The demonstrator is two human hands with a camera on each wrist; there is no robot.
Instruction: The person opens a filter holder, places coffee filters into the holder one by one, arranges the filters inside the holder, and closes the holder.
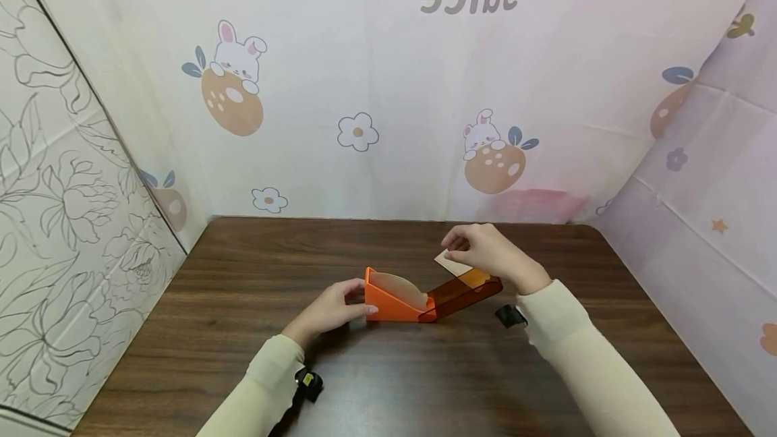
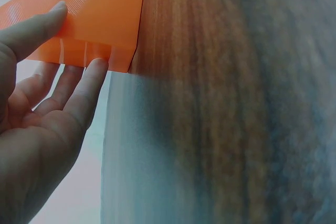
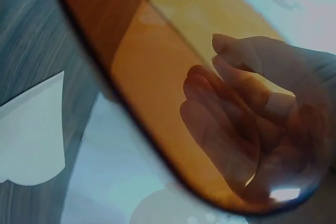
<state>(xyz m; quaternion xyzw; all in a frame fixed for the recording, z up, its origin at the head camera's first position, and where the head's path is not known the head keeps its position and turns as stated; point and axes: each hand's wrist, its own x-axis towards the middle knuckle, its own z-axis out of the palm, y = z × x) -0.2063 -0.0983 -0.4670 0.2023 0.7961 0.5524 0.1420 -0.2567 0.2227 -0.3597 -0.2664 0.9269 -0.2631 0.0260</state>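
Observation:
An orange coffee filter box stands on the table with a fan-shaped tan coffee filter inside. Its translucent amber lid is swung away to the right. My left hand holds the box's left end, thumb on the near side; the left wrist view shows its fingertips on the end wall. The right hand is above the lid's far end, its fingers loosely curled; in the right wrist view it appears through the amber plastic. A separate coffee filter with a crimped edge lies on the table, apart from that hand.
The dark wooden table meets a printed cloth backdrop at its far edge. Patterned panels rise at the left and right sides. Small black wrist cameras are worn at both cuffs.

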